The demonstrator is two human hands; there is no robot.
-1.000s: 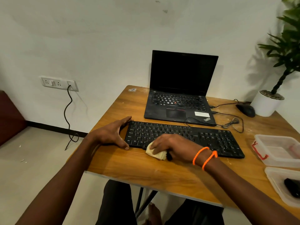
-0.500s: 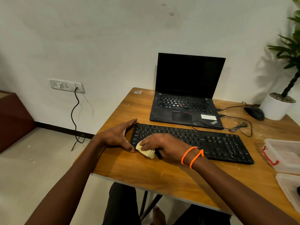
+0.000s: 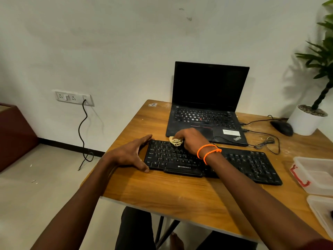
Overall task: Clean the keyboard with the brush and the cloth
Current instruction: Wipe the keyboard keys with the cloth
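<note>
A black keyboard [image 3: 248, 165] lies across the wooden table [image 3: 162, 192] in front of me. My right hand [image 3: 191, 139], with orange bands on the wrist, grips a small crumpled cream cloth [image 3: 175, 141] and presses it on the keyboard's far left rows. My left hand [image 3: 133, 153] rests against the keyboard's left end, thumb at the far corner and a fingertip at the near corner, fingers fairly straight. No brush shows clearly; a dark object sits in a container at the right edge.
An open black laptop [image 3: 207, 109] stands behind the keyboard. A mouse [image 3: 282, 128] with cables and a white plant pot [image 3: 304, 121] sit at the back right. Two clear plastic containers [image 3: 317, 175] lie at the right edge. A wall socket [image 3: 73, 98] with a hanging cable is at the left.
My right hand has carried the cloth from the keyboard's near edge up to its far left rows. The left hand stays at the keyboard's left end. The view has shifted.
</note>
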